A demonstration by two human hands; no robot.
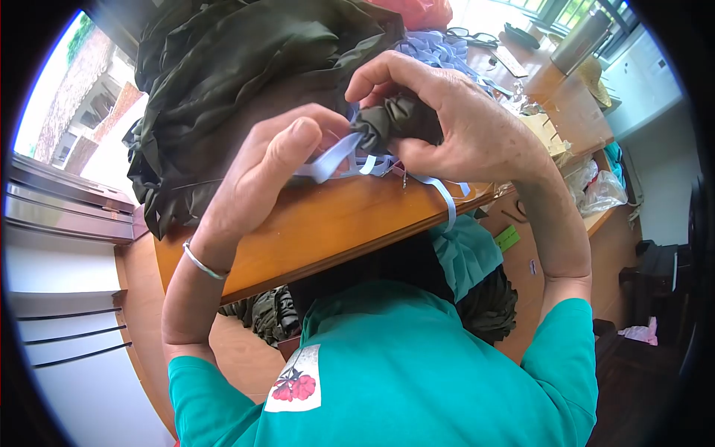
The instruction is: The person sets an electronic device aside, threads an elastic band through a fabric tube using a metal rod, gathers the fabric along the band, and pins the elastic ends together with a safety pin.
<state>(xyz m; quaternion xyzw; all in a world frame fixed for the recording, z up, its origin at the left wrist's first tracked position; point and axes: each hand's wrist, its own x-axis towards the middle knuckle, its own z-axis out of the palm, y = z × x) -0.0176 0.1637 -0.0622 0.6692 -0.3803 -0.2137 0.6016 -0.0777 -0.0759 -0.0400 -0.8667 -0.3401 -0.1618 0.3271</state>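
Observation:
My right hand (465, 123) curls its thumb and fingers around a small gathered bunch of dark green fabric (383, 125) above the table edge. A light blue ribbon (339, 158) runs from this bunch toward my left hand (272, 160). The left fingers are bent around the ribbon, with the thumb raised; the exact grip is partly hidden. More light blue ribbon (445, 200) hangs over the table's edge below the right hand. A small metal piece (404, 177) dangles beneath the bunch.
A large heap of dark green fabric (246, 82) covers the left of the wooden table (313, 238). Behind my right hand lie pale blue ribbons (439, 48), glasses (473, 36) and a metal flask (582, 41). Clear plastic bags (602, 192) sit at the right. Teal cloth (469, 257) hangs below.

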